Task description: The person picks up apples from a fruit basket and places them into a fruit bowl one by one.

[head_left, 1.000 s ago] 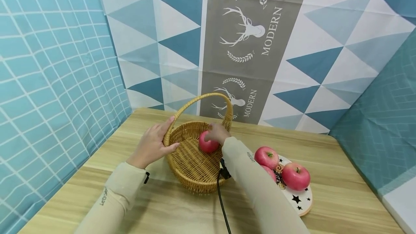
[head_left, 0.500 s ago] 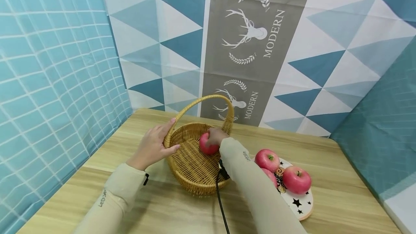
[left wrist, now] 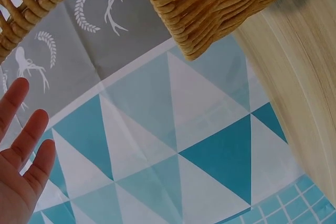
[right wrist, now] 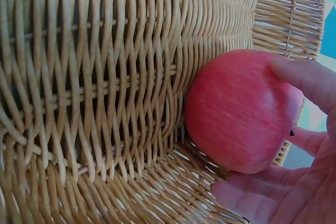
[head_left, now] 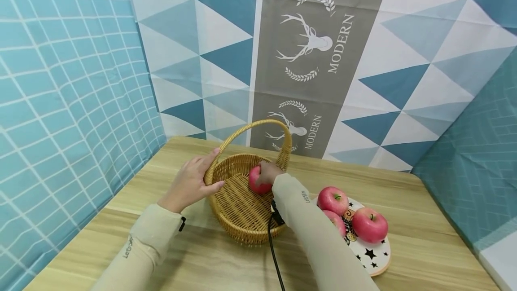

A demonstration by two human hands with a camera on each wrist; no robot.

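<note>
A round wicker basket [head_left: 242, 210] with an arched handle stands on the table. Inside it, near its right-hand back wall, sits a red apple [right wrist: 239, 111]. My right hand [head_left: 268, 173] holds this apple, the thumb on one side and the fingers on the other, as the right wrist view shows. The apple lies against the woven cane there. At the left foot of the handle, my left hand [head_left: 191, 183] rests against the basket, its thumb extended over the rim. Several of its fingers [left wrist: 31, 135] stretch out straight in the left wrist view.
Right of the basket lies a white board [head_left: 365, 253] with black stars, carrying three red apples [head_left: 369, 225], one partly behind the right sleeve [head_left: 319, 232]. A black cable [head_left: 274, 255] hangs from the right wrist. Printed cloth walls [head_left: 226, 57] enclose the wooden table [head_left: 424, 228].
My right hand's fingers have closed further around the apple in the basket. The left hand stays at the handle, and the head view has shifted slightly.
</note>
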